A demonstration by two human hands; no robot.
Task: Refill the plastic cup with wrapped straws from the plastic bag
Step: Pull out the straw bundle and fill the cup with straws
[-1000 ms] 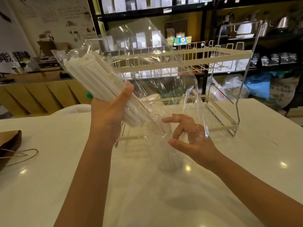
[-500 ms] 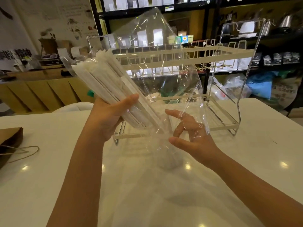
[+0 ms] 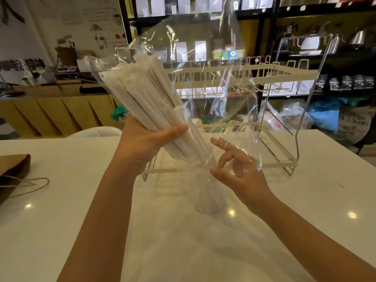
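Since a second ago we are tipping the white paper-wrapped straws [image 3: 146, 98] steeper, left hand [image 3: 142, 147] closed around them through the clear plastic bag [image 3: 203, 64], right hand [image 3: 238, 169] half-open, risking spilling past the barely visible cup below.

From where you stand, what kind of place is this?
Probably a coffee shop or café supply store. Dark shelves behind hold rows of packaged bags, kettles stand on the right, and the left hand grips a bundle of wrapped straws over a white counter.
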